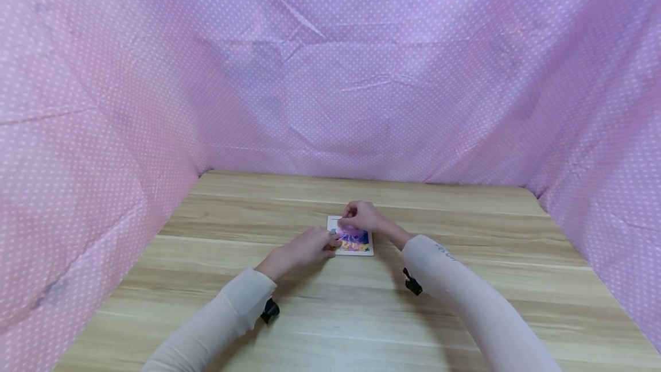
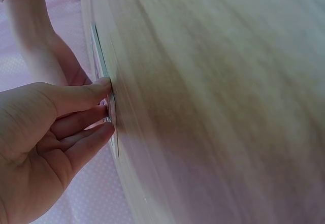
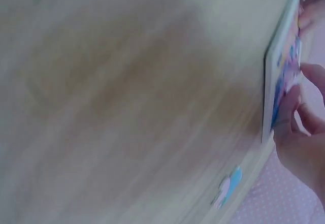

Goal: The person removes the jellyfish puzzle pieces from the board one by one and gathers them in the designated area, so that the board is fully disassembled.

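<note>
A small flat picture puzzle board (image 1: 356,243) with a white border and a purple, blue and yellow picture lies on the table. My left hand (image 1: 312,244) is at its left side, and in the left wrist view the thumb and bent fingers (image 2: 108,128) hold the board's edge. Over the board's upper part, my right hand (image 1: 363,216) has thumb and forefinger bent together. In the right wrist view that thumb (image 3: 289,102) meets the picture surface, with a pale pinkish puzzle piece (image 3: 294,84) showing between the fingertips, partly hidden.
A loose light blue and pink puzzle piece (image 3: 227,186) lies on the table a little way from the board. The wood-grain table (image 1: 465,205) reaches to a pink dotted cloth (image 1: 361,102) hanging behind and at both sides. Black wrist cameras (image 1: 269,310) sit under both sleeves.
</note>
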